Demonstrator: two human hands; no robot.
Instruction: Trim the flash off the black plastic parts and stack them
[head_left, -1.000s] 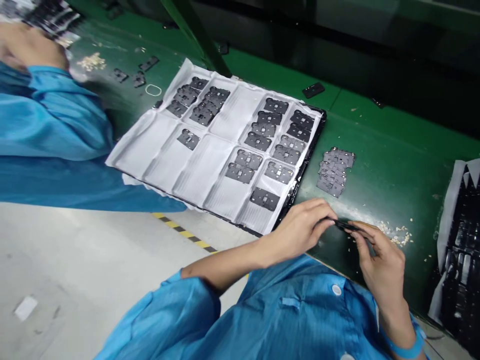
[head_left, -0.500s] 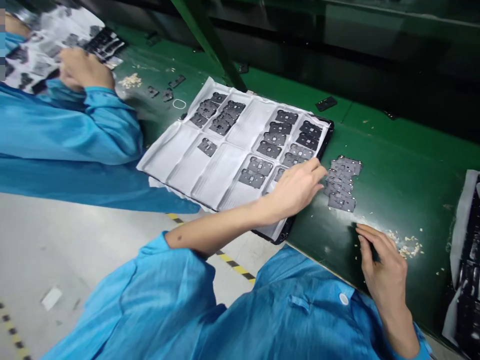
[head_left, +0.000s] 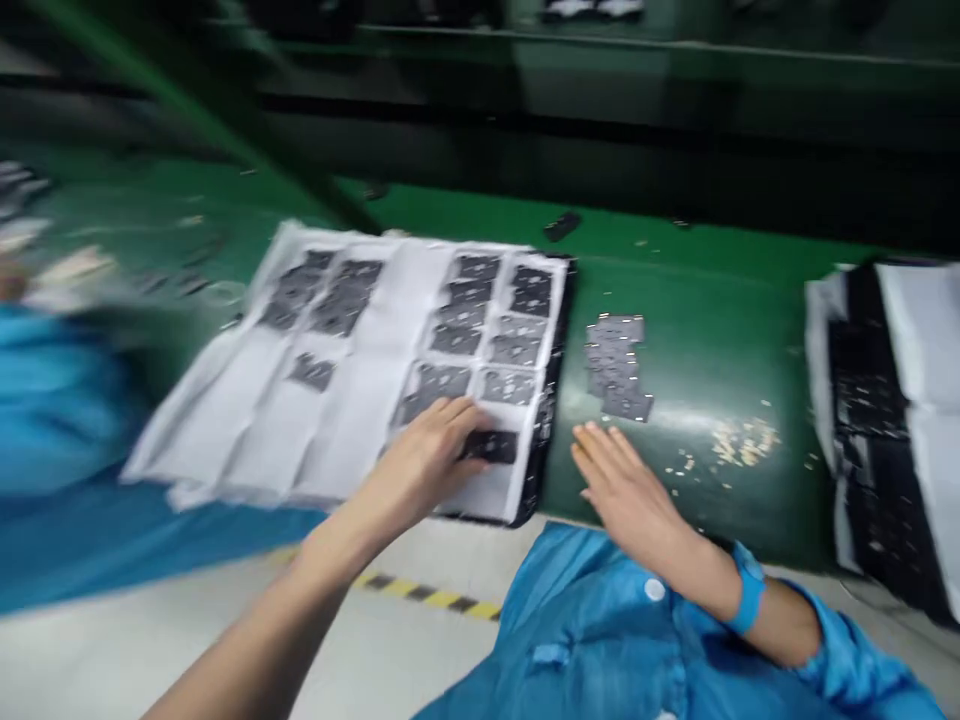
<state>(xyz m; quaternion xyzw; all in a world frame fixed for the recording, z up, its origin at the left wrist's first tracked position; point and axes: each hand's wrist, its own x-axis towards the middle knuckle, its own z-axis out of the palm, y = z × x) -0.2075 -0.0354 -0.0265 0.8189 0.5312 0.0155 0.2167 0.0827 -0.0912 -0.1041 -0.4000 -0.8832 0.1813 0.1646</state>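
The view is smeared by motion. My left hand (head_left: 427, 455) lies on the near right part of a white-lined black tray (head_left: 225, 440), its fingers stretched out and their tips on a dark flat plate (head_left: 493, 446). Several more dark plates (head_left: 480, 300) fill the tray's compartments. My right hand (head_left: 622, 480) hovers just right of the tray over the green belt (head_left: 712, 300), fingers straight and apart, holding nothing. A loose pile of the same plates (head_left: 619, 365) lies on the belt beyond that hand.
A second lined tray of dark parts (head_left: 877, 420) stands at the right edge. Pale crumbs (head_left: 739, 440) are scattered on the belt. One dark piece (head_left: 561, 226) lies behind the tray. Another person's blue sleeve (head_left: 52, 400) fills the left.
The plate pinched between both hands is gone from my right hand. My left hand went to the pile, then back onto the tray's near corner. My right hand opened. The camera swung right.
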